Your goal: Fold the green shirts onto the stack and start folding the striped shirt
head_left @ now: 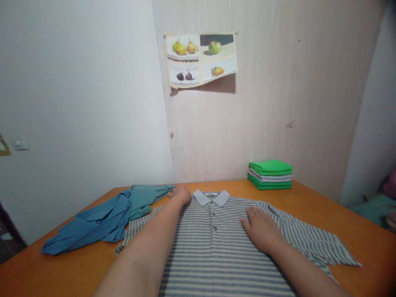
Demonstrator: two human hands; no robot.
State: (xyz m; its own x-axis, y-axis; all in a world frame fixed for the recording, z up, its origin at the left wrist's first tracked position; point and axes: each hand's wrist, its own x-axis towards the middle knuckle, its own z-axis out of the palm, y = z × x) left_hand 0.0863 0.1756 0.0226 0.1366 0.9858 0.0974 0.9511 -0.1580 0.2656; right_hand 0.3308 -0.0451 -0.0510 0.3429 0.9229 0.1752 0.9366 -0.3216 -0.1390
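A grey-and-white striped polo shirt with a plain grey collar lies spread face up before me, buttons along its placket. My right hand rests flat on the chest near the right-side shoulder, fingers stretched out. Beside the collar, my left hand is at the left-side shoulder, its fingers curled down and mostly hidden. The tip of a teal garment reaches those fingers; whether they grip it or the shirt is unclear. My left forearm covers part of the left-side sleeve.
A crumpled blue garment lies with the teal one at the left of the orange table. Folded green and grey clothes form a neat stack at the back right. A fruit picture sheet hangs on the wall behind.
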